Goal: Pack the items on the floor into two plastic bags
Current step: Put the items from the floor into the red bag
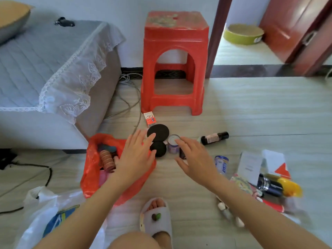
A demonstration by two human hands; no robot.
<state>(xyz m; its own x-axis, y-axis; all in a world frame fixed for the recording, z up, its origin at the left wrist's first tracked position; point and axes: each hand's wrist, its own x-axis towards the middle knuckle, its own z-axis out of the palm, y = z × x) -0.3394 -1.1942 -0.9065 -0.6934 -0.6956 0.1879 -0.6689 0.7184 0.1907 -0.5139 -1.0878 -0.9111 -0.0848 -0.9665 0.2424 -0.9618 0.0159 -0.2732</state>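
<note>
A white plastic bag (41,211) is slumping at the near left; beside it the red plastic bag (93,164) is lying open, soft and floppy, already holding items. The left hand (136,157) is hovering over its rim, fingers spread, gripping nothing. Ahead, 2 black round discs (158,139) look light, probably best lifted by their edges. The right hand (194,159) is reaching with fingers spread toward a small can (173,143), likely rigid. Open floor lies between; the red stool (175,63) is standing beyond.
</note>
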